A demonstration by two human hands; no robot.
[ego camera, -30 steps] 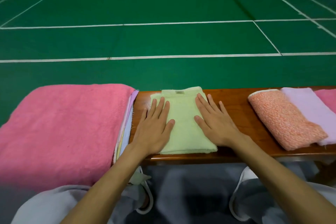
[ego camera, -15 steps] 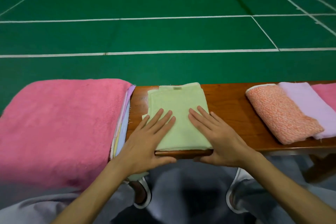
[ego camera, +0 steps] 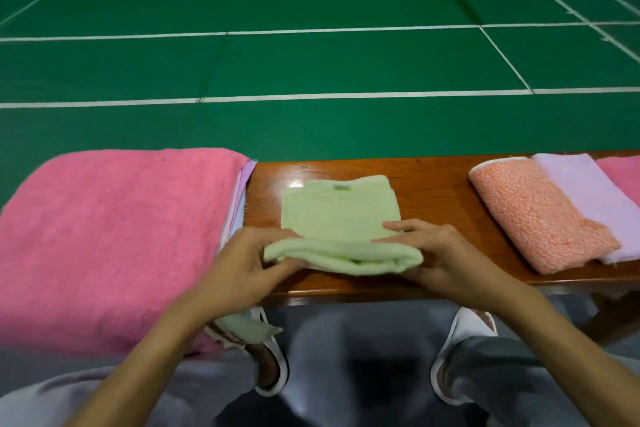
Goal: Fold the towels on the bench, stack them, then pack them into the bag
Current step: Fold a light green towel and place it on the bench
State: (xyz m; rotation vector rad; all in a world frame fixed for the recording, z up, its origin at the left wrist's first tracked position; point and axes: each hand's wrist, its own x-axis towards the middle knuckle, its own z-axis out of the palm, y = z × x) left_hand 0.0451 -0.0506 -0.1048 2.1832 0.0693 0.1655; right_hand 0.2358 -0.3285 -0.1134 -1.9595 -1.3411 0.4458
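Note:
A light green towel [ego camera: 339,215] lies in the middle of the wooden bench [ego camera: 433,184]. Its near edge is lifted and rolled over toward the far side. My left hand [ego camera: 242,263] pinches the left end of that lifted edge. My right hand [ego camera: 446,256] grips the right end, with fingers on top of the towel. A pile of unfolded towels topped by a big pink towel [ego camera: 114,239] covers the bench's left end. Folded orange [ego camera: 540,215], lilac [ego camera: 588,198] and pink [ego camera: 623,173] towels lie side by side at the right. No bag is in view.
Beyond the bench stretches a green court floor [ego camera: 311,62] with white lines. My grey trouser legs and white shoes [ego camera: 464,326] are below the bench's near edge. A corner of green cloth [ego camera: 249,328] hangs from the pile at the left.
Both hands slid from flat on the green towel back to its near edge, took hold of it and lifted it up off the bench, folding it toward the far side.

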